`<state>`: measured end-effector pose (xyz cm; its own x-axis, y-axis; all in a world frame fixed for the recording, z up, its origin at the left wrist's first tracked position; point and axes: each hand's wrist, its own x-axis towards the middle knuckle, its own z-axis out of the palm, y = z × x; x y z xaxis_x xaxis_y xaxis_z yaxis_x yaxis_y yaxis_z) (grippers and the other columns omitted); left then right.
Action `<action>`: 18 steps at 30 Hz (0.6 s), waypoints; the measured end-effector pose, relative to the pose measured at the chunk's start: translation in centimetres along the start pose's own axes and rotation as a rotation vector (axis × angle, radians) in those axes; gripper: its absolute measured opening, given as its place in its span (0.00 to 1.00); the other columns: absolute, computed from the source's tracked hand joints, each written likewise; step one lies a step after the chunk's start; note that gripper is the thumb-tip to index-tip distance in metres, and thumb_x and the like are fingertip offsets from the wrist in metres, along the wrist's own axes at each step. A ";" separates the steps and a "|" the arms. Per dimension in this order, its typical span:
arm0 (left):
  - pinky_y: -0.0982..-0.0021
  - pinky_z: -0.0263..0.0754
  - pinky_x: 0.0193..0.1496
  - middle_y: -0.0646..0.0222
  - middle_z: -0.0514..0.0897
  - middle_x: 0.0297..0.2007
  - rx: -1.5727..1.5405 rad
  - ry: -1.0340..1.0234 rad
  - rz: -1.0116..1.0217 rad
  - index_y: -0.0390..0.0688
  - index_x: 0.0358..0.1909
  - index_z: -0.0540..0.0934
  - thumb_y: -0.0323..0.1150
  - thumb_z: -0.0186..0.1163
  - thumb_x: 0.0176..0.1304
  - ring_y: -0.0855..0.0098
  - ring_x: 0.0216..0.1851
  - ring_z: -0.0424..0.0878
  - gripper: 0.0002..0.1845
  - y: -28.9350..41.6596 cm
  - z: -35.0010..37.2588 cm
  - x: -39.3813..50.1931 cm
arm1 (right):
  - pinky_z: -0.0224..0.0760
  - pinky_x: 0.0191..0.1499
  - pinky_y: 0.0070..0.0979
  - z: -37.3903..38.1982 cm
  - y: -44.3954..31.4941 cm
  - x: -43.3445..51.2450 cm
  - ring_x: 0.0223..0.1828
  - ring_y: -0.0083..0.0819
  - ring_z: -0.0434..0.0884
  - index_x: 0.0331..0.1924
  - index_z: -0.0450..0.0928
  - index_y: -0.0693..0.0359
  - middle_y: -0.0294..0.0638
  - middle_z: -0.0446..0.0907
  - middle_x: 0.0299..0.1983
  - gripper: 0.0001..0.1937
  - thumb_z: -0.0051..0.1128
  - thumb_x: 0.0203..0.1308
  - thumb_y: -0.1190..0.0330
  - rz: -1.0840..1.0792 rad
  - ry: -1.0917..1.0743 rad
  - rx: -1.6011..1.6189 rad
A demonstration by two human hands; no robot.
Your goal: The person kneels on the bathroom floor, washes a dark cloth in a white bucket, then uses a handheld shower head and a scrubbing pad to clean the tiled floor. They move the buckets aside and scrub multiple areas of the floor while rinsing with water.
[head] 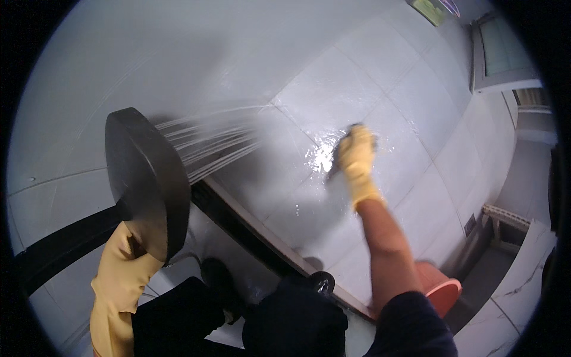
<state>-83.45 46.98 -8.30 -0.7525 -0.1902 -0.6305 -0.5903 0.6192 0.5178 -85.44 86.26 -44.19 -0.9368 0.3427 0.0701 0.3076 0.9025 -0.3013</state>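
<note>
In a yellow rubber glove, my left hand grips a large dark shower head from below, on a black arm. Thin jets of water shoot from it to the right. My right hand, gloved alike and slightly blurred, presses a dark scrubbing item onto the wet grey tiles; most of that item is hidden under the glove, so its kind cannot be told. Water glistens around it.
A dark-edged metal track crosses the floor near my feet. An orange plastic bucket stands at the lower right, beside a recess with a light frame. A framed glass panel is at the upper right, and a floor drain cover lies at right.
</note>
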 end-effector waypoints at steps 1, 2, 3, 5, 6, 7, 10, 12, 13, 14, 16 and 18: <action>0.73 0.78 0.51 0.73 0.86 0.41 0.003 0.004 0.009 0.41 0.47 0.82 0.19 0.69 0.60 0.77 0.43 0.83 0.15 -0.1 -0.2 0.3 | 0.67 0.70 0.41 0.9 -3.4 -1.2 0.65 0.42 0.76 0.62 0.79 0.64 0.49 0.78 0.62 0.20 0.57 0.70 0.65 -0.065 -0.360 -0.124; 0.73 0.78 0.51 0.72 0.86 0.42 -0.016 0.000 -0.003 0.41 0.48 0.82 0.19 0.69 0.60 0.76 0.44 0.83 0.15 -0.3 -0.4 0.5 | 0.65 0.72 0.41 1.7 -6.4 -3.1 0.66 0.42 0.75 0.64 0.79 0.63 0.48 0.77 0.63 0.22 0.58 0.69 0.65 -0.150 -0.675 -0.218; 0.73 0.79 0.51 0.72 0.86 0.42 -0.027 -0.004 -0.011 0.41 0.48 0.82 0.19 0.70 0.60 0.76 0.44 0.83 0.15 -0.4 -0.5 0.4 | 0.60 0.77 0.39 2.7 -9.3 -5.5 0.76 0.42 0.68 0.72 0.72 0.63 0.48 0.71 0.73 0.30 0.59 0.70 0.60 -0.377 -0.254 -0.052; 0.72 0.79 0.51 0.70 0.86 0.42 -0.031 0.024 -0.031 0.41 0.49 0.82 0.18 0.70 0.59 0.74 0.45 0.84 0.16 -0.4 0.0 -0.1 | 0.53 0.82 0.39 5.3 -11.8 -4.8 0.81 0.45 0.61 0.77 0.65 0.63 0.48 0.64 0.79 0.34 0.59 0.71 0.60 -0.427 -0.290 0.056; 0.71 0.80 0.51 0.69 0.87 0.42 -0.014 0.041 -0.062 0.40 0.49 0.83 0.18 0.70 0.58 0.73 0.46 0.84 0.17 0.4 0.4 0.0 | 0.53 0.82 0.38 7.0 -12.9 -2.4 0.81 0.47 0.60 0.76 0.65 0.63 0.49 0.63 0.80 0.33 0.59 0.70 0.62 -0.429 -0.322 0.029; 0.71 0.80 0.51 0.68 0.87 0.43 0.041 0.090 -0.163 0.40 0.50 0.83 0.18 0.70 0.58 0.72 0.46 0.85 0.17 0.8 0.7 0.0 | 0.52 0.82 0.38 8.3 -13.2 -0.6 0.82 0.45 0.59 0.75 0.66 0.63 0.48 0.62 0.81 0.32 0.58 0.72 0.61 -0.402 -0.190 0.140; 0.69 0.81 0.52 0.65 0.87 0.44 0.088 0.164 0.295 0.39 0.51 0.82 0.19 0.70 0.57 0.70 0.49 0.86 0.19 1.7 3.8 -2.0 | 0.52 0.82 0.37 10.3 -13.1 4.1 0.81 0.45 0.60 0.76 0.67 0.58 0.43 0.61 0.82 0.31 0.57 0.72 0.59 -0.400 -0.233 0.121; 0.70 0.81 0.52 0.65 0.87 0.44 0.070 0.127 0.218 0.39 0.51 0.82 0.20 0.70 0.57 0.70 0.49 0.86 0.19 2.4 3.6 -2.3 | 0.52 0.81 0.41 8.6 -9.9 3.8 0.79 0.48 0.63 0.74 0.69 0.55 0.41 0.64 0.80 0.30 0.60 0.69 0.61 -0.467 -0.172 0.185; 0.70 0.81 0.53 0.65 0.87 0.44 0.066 0.103 0.130 0.39 0.51 0.83 0.20 0.70 0.57 0.70 0.48 0.86 0.19 2.7 3.1 -2.0 | 0.53 0.81 0.42 6.9 -7.0 2.2 0.78 0.49 0.65 0.73 0.70 0.56 0.41 0.67 0.78 0.30 0.61 0.68 0.63 -0.359 -0.199 0.171; 0.70 0.80 0.53 0.65 0.87 0.43 0.066 0.077 0.042 0.39 0.51 0.83 0.20 0.70 0.57 0.70 0.48 0.86 0.19 2.9 2.4 -1.5 | 0.54 0.80 0.43 4.7 -3.5 0.1 0.77 0.50 0.66 0.71 0.71 0.57 0.42 0.70 0.76 0.29 0.63 0.66 0.65 -0.332 -0.103 0.207; 0.76 0.74 0.44 0.71 0.83 0.37 0.083 0.150 -0.026 0.38 0.45 0.83 0.16 0.65 0.60 0.76 0.39 0.81 0.13 2.4 1.7 -0.8 | 0.56 0.81 0.43 0.2 4.9 -3.4 0.76 0.47 0.66 0.68 0.74 0.54 0.45 0.72 0.73 0.28 0.63 0.62 0.73 -0.232 -0.125 0.026; 0.80 0.70 0.39 0.75 0.81 0.32 -0.012 0.115 0.053 0.38 0.42 0.84 0.13 0.62 0.62 0.79 0.33 0.79 0.11 1.8 1.6 -0.5 | 0.55 0.82 0.42 -3.2 12.1 -5.3 0.75 0.50 0.68 0.71 0.72 0.58 0.48 0.72 0.73 0.29 0.62 0.65 0.73 0.148 -0.141 -0.104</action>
<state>-83.65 49.40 -7.96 -0.8108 -0.2439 -0.5321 -0.5518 0.6219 0.5557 -76.20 96.17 -45.14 -0.8920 0.4401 -0.1030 0.4520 0.8696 -0.1986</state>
